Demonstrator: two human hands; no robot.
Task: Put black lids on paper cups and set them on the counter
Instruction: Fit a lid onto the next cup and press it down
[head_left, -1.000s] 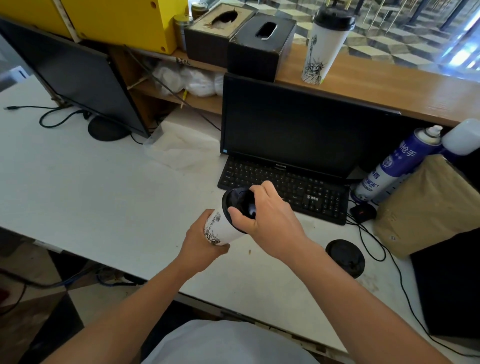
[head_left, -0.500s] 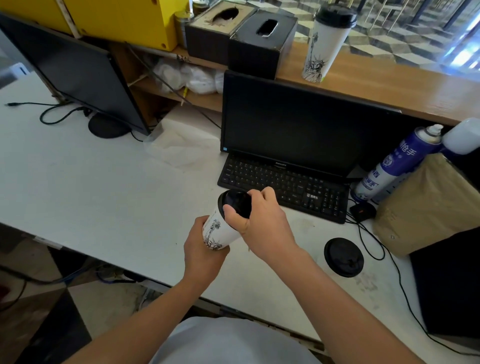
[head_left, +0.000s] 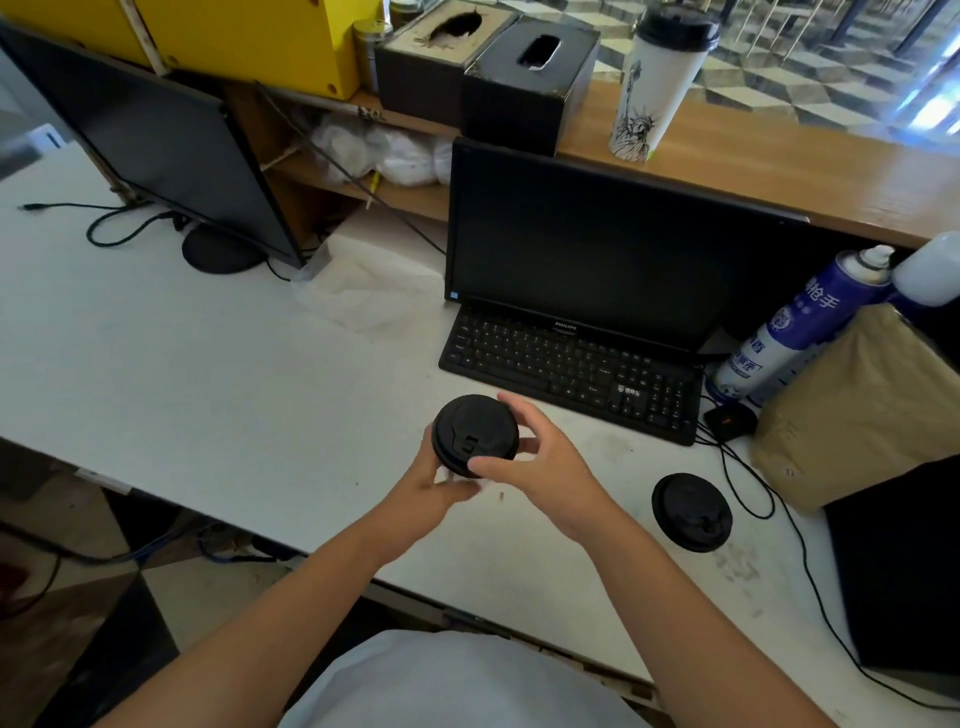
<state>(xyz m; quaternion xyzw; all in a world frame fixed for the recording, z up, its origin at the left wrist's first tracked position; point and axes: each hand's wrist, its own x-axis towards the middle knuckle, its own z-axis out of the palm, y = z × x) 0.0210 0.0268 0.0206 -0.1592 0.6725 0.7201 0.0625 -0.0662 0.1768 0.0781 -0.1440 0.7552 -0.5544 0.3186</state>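
A black lid (head_left: 475, 434) sits on top of a white paper cup that I hold upright over the white desk; the cup body is almost wholly hidden under the lid and my fingers. My left hand (head_left: 434, 486) grips the cup from below and the left. My right hand (head_left: 540, 460) touches the lid's right rim with thumb and fingers spread. A spare black lid (head_left: 691, 512) lies flat on the desk to the right. A lidded white cup with a statue print (head_left: 654, 85) stands on the wooden counter (head_left: 810, 171) at the back.
A black keyboard (head_left: 571, 366) and monitor (head_left: 597, 249) stand just behind my hands. A second monitor (head_left: 156, 140) is at the left. Blue spray cans (head_left: 795, 327), a brown paper bag (head_left: 862, 405) and cables lie to the right. Tissue boxes (head_left: 524, 78) sit on the counter.
The cup has turned from tilted to upright, so the lid now faces up. My right hand has shifted from pressing over the lid to its right rim, fingers loosened.
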